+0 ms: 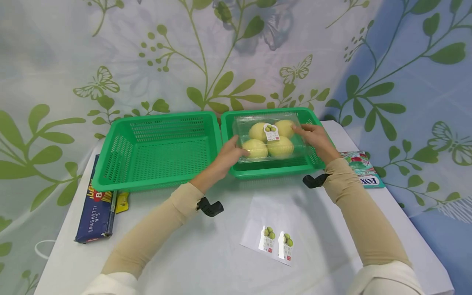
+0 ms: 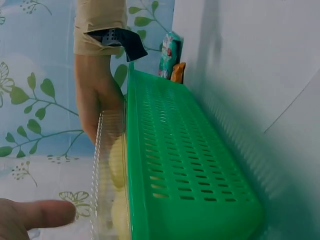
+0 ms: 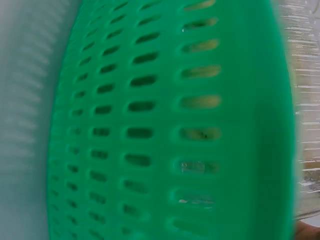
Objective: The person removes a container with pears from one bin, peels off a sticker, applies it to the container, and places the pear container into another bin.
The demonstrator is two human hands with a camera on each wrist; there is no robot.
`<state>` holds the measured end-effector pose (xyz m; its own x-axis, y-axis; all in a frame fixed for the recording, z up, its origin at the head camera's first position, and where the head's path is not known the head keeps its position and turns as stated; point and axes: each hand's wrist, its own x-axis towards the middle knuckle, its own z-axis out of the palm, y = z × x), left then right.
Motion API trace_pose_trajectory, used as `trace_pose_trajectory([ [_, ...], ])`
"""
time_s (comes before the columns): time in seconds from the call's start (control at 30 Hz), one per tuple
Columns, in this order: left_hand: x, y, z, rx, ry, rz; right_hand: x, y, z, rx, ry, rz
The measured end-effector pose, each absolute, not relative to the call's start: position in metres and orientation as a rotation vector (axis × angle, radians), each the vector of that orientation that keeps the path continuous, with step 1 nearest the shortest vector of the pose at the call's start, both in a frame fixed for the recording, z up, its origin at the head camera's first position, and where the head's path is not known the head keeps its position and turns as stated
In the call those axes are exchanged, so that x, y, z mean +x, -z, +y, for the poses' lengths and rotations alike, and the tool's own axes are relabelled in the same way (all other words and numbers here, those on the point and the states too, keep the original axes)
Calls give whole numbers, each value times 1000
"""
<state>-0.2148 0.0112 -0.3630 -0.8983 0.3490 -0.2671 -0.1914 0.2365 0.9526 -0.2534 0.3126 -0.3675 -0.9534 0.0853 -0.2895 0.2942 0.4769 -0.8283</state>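
Note:
A clear plastic box (image 1: pixel 252 122) of yellow fruits (image 1: pixel 281 146) sits slightly askew in the right green basket (image 1: pixel 273 171), its top above the rim. On its lid is a white label (image 1: pixel 272 132) with a picture of green fruits. My left hand (image 1: pixel 230 153) holds the box at its left end, the thumb near the front corner. From the right end, my right hand (image 1: pixel 316 139) grips it, the thumb over the lid's edge. The left wrist view shows the left thumb (image 2: pixel 47 214) straight above the lid; the other left fingers are hidden there.
A second green basket (image 1: pixel 167 157) stands to the left, touching the first. A blue spaghetti box (image 1: pixel 94 217) and a yellow packet (image 1: pixel 122 202) lie beside it. A sheet with two fruit labels (image 1: pixel 275 241) lies in front. At right is a FOX'S packet (image 1: pixel 363 169).

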Motion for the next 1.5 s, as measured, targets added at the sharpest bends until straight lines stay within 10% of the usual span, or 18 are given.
trace_pose_trajectory([
  [1.5, -227, 378, 40, -18, -1609, 2084, -253, 385, 313, 252, 1150, 2569],
])
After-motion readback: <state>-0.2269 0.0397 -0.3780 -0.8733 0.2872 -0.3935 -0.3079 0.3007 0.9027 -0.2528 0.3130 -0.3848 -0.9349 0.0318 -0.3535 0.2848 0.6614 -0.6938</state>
